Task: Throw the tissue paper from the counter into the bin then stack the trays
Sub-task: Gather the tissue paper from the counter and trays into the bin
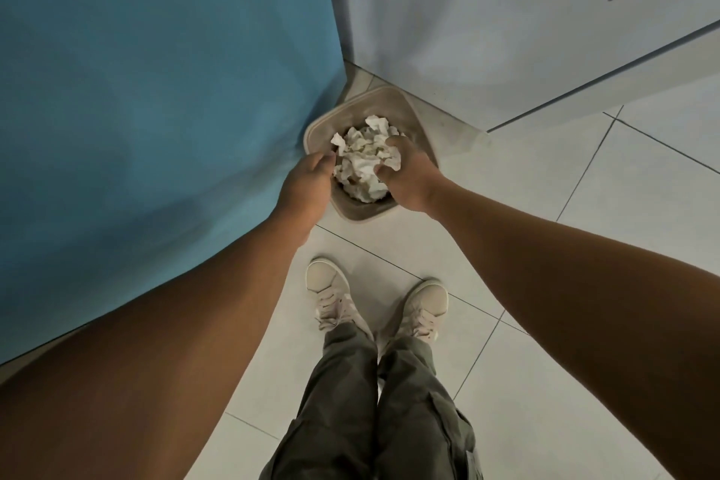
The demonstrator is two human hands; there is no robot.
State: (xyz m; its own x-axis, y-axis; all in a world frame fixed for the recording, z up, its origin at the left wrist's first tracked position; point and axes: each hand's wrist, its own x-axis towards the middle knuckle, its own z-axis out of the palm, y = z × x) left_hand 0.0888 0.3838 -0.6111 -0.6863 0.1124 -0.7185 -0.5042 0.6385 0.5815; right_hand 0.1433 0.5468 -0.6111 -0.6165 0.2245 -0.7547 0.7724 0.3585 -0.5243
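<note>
A bundle of crumpled white tissue paper (366, 158) is held directly over the open mouth of a small beige square bin (393, 97) on the floor. My left hand (307, 183) presses against the bundle's left side, with fingers curled at its edge. On the right side, my right hand (409, 175) grips the bundle, fingers wrapped into the paper. The bin's inside is mostly hidden by the paper and my hands. No trays or counter are in view.
The bin stands in a corner between a blue panel (156, 109) on the left and a white cabinet side (506, 31) behind. White floor tiles (565, 207) spread to the right. My two feet in beige shoes (374, 304) stand just short of the bin.
</note>
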